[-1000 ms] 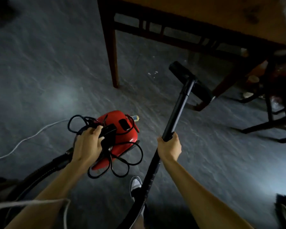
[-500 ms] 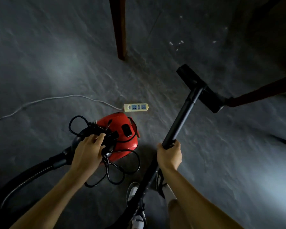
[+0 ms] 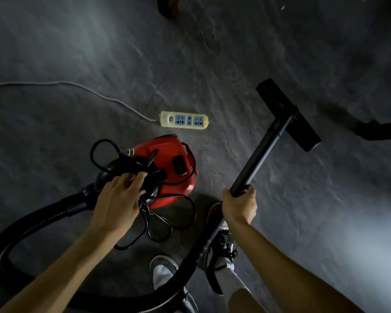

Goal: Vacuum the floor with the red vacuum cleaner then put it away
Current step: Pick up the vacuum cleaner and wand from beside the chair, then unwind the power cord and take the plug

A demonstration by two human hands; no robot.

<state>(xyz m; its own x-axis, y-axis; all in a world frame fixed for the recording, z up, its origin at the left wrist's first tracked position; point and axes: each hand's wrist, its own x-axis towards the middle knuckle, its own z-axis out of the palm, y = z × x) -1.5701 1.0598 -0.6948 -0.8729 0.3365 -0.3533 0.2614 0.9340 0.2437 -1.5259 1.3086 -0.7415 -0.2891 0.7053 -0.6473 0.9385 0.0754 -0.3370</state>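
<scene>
Left hand (image 3: 117, 199) clutches cord (image 3: 131, 161) atop the red vacuum cleaner (image 3: 165, 150); right hand (image 3: 239, 206) grips the wand (image 3: 255, 161).

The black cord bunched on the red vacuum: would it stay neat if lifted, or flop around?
Probably floppy: the black cord sags in loose, uneven loops beside the red vacuum. It would likely tangle, since several loops cross where the left hand rests on the bundle. It looks thin, so it is probably light.

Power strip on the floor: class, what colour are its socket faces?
Blue; the power strip has a pale yellowish casing. Head view.
</scene>
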